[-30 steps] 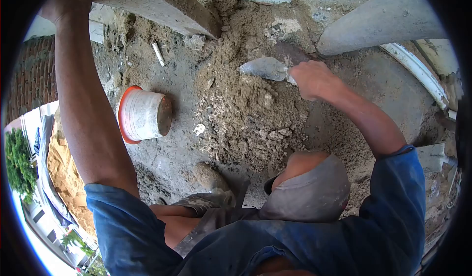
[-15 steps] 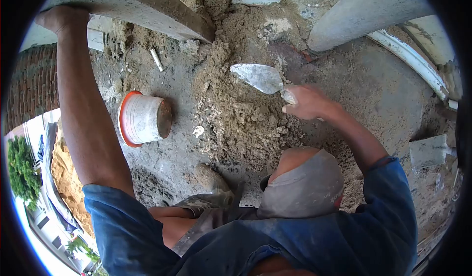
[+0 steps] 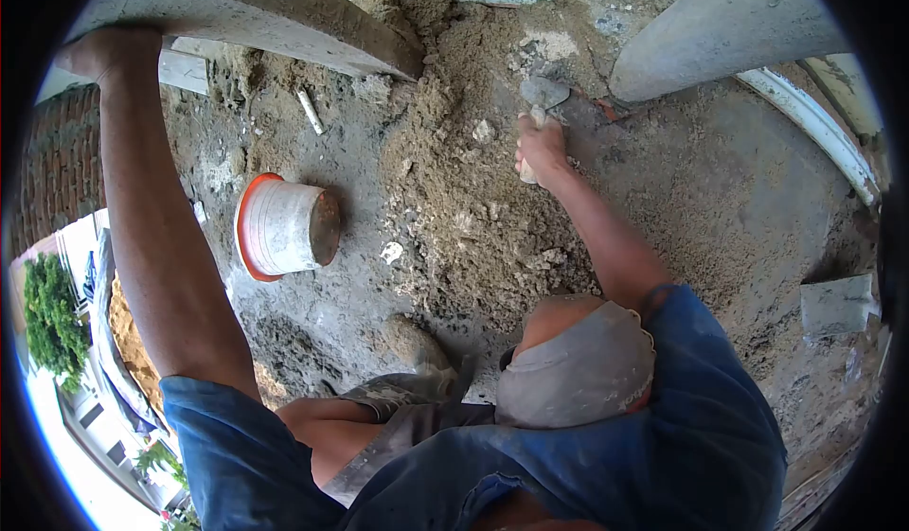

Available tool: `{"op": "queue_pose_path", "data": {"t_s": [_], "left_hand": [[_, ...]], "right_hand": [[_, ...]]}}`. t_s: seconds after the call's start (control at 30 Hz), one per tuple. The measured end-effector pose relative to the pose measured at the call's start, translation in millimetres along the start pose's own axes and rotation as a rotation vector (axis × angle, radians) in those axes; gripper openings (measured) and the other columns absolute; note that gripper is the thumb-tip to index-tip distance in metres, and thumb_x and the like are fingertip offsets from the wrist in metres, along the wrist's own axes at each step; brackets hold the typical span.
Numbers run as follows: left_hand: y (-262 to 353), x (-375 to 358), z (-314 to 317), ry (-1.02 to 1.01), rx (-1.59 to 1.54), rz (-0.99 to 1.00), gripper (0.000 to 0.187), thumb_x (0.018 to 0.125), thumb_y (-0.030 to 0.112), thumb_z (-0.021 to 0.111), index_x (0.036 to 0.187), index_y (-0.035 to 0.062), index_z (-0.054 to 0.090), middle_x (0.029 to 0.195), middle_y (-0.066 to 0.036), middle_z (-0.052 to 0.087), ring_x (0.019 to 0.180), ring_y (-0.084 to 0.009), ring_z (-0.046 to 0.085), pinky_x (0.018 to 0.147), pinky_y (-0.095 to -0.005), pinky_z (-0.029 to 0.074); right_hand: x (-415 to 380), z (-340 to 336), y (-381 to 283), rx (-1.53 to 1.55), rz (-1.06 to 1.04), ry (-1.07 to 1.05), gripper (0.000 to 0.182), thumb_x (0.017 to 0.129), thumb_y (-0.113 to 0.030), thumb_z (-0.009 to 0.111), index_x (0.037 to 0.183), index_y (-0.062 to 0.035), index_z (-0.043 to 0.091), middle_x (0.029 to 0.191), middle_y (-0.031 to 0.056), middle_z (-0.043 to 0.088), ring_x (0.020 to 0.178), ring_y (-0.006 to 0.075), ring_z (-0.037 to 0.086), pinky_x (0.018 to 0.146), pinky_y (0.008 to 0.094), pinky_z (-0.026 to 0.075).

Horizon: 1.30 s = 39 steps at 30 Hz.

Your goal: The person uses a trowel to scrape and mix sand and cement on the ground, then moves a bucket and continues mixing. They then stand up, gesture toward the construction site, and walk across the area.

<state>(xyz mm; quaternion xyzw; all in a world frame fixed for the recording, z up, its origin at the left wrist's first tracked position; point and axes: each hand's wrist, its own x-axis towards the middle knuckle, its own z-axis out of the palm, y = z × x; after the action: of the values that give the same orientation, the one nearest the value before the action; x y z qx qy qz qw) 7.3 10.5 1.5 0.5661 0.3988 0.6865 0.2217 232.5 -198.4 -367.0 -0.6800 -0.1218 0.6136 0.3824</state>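
So, trowel [image 3: 544,93] in hand [image 3: 542,145], illegible cap lettering [image 3: 629,395].

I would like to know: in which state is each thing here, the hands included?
Trowel: held.
Right hand: closed around the trowel's handle.
Left hand: at the concrete beam, fingers hidden.
Bucket: lying on its side, unheld.
Sandy heap: loose, lumpy.
Flat metal blade: on the ground, unheld.
White strip: lying on the ground.

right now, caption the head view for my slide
Right hand holding a trowel by a sandy heap, orange-rimmed bucket nearby.
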Motion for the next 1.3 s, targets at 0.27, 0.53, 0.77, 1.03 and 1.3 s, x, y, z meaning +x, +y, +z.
{"op": "queue_pose_path", "data": {"t_s": [0.27,0.53,0.77,1.03,1.3], "left_hand": [[-1.9,-9.0,0.1,-0.052,0.068,0.027,0.077,0.084,0.060,0.029,0.138,0.0081,0.046,0.145,-0.016,0.042,0.136,-0.0373,0.035,0.115,-0.0537,0.024],[-11.7,1.5,-10.2,0.055,-0.045,-0.087,0.078,0.083,0.062,0.031,0.138,0.0082,0.046,0.146,-0.016,0.041,0.136,-0.0358,0.035,0.115,-0.0525,0.024],[-6.7,-3.4,-7.1,-0.019,-0.050,-0.046,0.070,0.084,0.054,0.032,0.135,0.0093,0.049,0.142,-0.013,0.046,0.132,-0.0333,0.040,0.113,-0.0498,0.029],[-8.1,-4.1,-3.7,0.052,-0.035,-0.053,0.067,0.083,0.051,0.033,0.132,0.0093,0.051,0.139,-0.013,0.048,0.130,-0.0327,0.043,0.112,-0.0491,0.031],[-19.4,14.9,-19.6,0.066,-0.050,-0.057,0.065,0.082,0.050,0.034,0.129,0.0097,0.054,0.137,-0.011,0.051,0.127,-0.0319,0.045,0.111,-0.0475,0.031]], "right_hand": [[-37.8,-55.3,71.6,-0.726,-0.552,0.062,0.021,0.094,-0.023,0.057,0.099,-0.0035,0.052,0.073,0.0071,0.056,0.051,0.0148,0.057,0.041,0.0316,0.046],[19.5,1.1,-22.4,-0.009,-0.010,-0.011,0.022,0.093,-0.020,0.057,0.097,-0.0006,0.047,0.069,0.0058,0.052,0.048,0.0140,0.053,0.039,0.0312,0.047],[19.7,2.2,-3.3,-0.731,-0.460,0.030,0.030,0.088,-0.017,0.060,0.103,0.0079,0.054,0.082,0.0183,0.065,0.056,0.0261,0.065,0.048,0.0388,0.054],[3.1,2.3,-18.5,-0.249,-0.034,0.000,0.025,0.089,-0.018,0.059,0.093,0.0064,0.055,0.070,0.0141,0.062,0.053,0.0219,0.063,0.043,0.0365,0.051],[63.0,20.8,-41.5,-0.647,-0.212,-0.086,0.033,0.080,-0.005,0.059,0.109,0.0103,0.055,0.095,0.0253,0.066,0.083,0.0320,0.069,0.071,0.0396,0.057]]}}
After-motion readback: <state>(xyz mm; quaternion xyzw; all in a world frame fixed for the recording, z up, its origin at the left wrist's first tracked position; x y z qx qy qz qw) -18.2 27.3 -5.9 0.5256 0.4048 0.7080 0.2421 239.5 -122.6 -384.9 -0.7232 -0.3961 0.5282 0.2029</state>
